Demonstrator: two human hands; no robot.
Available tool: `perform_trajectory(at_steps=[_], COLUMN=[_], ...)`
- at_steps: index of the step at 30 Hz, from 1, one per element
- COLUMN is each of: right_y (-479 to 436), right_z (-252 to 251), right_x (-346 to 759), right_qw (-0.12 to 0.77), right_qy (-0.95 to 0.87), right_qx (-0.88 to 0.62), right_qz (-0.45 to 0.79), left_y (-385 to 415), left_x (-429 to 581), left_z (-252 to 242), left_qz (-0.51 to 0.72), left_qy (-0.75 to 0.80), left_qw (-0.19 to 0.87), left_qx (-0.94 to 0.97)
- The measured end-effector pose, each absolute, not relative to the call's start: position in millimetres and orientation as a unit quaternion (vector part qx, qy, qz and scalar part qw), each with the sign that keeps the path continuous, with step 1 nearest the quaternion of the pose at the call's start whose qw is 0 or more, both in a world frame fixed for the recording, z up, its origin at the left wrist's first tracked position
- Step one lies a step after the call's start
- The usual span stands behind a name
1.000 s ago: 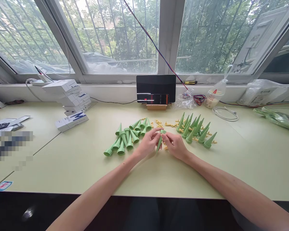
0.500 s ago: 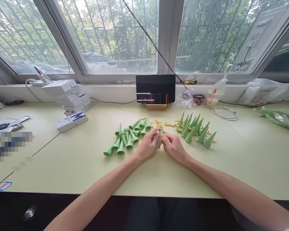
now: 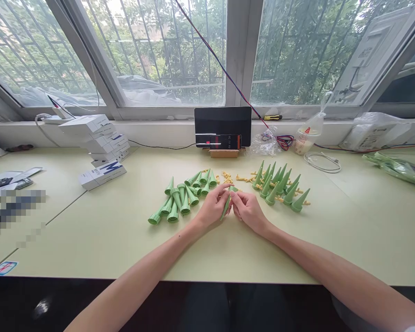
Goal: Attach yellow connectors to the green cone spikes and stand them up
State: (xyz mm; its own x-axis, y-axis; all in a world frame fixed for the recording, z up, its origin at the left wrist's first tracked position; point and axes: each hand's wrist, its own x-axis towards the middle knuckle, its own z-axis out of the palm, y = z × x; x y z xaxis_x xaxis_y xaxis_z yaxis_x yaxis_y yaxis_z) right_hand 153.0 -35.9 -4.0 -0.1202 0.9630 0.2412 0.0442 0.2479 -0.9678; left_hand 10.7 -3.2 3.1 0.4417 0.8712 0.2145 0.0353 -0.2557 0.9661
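Note:
Between my hands, over the middle of the table, a green cone-shaped plant watering spike [image 3: 225, 209] tilts with its tip toward me. My left hand [image 3: 210, 207] is closed around it. The closed fingers of my right hand [image 3: 251, 210] pinch at the spike's upper side; whatever small thing they may hold is hidden. To the left lies a pile of green spikes [image 3: 173, 214] with open caps. On the right, several spikes [image 3: 283, 180] stand point-up with yellow pieces sticking out of their sides. Small yellow valve-like pieces [image 3: 227, 175] are scattered just beyond my hands.
A tablet [image 3: 223, 122] with a phone [image 3: 225, 141] in front stands at the back. White boxes [image 3: 102, 174] are stacked at left. A bagged cup [image 3: 304, 140], a white cable [image 3: 321, 163] and a green plastic package [image 3: 397, 169] lie at right. The table's front edge [image 3: 228, 281] is near me.
My right fingers have shifted very slightly against the spike. Both hands and the spike otherwise stay in place, and the view has moved a touch.

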Motion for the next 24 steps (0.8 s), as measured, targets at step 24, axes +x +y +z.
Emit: perform_trajectory(at_steps=[24], right_y=[-35.5], right_z=[-5.6], right_x=[152.7], right_qw=[0.528], right_qy=[-0.592], right_qx=[-0.424], right_qz=[0.437], left_y=[-4.0], left_x=[10.5], left_z=[7.4], left_qz=[0.411], left_qy=[0.328], left_qw=[0.519], left_qx=[0.674])
